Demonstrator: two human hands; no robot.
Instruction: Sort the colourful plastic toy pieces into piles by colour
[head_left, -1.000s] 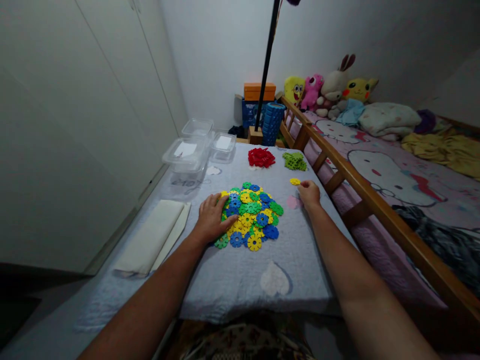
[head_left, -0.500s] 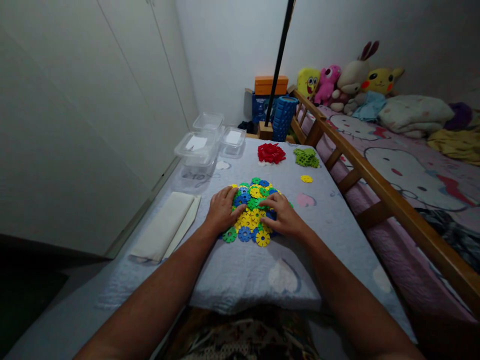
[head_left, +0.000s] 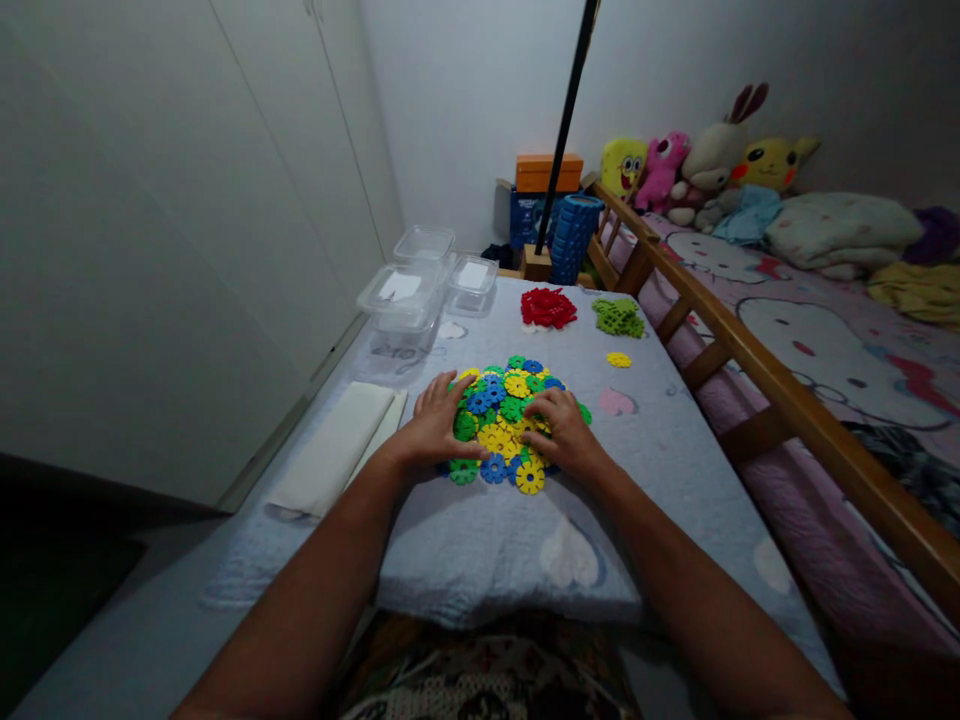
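A loose heap of flower-shaped plastic discs in green, blue and yellow lies in the middle of the cloth-covered table. At its left edge my left hand is spread, the thumb pointing right along the near side and the fingers reaching along the far left. My right hand rests over the heap's right side with its fingers bent. A gap shows between its thumb and forefinger, and no disc is lifted in it. Beyond the heap, to the right, a few yellow discs lie apart.
Red discs and light green discs form two piles at the far end. Clear plastic boxes stand at the far left, a folded cream cloth nearer. A wooden bed rail runs along the right.
My left hand has shifted left and toward me, its thumb opening wider from the fingers and uncovering green discs. My right hand stays on the right side of the heap. The view has shifted slightly.
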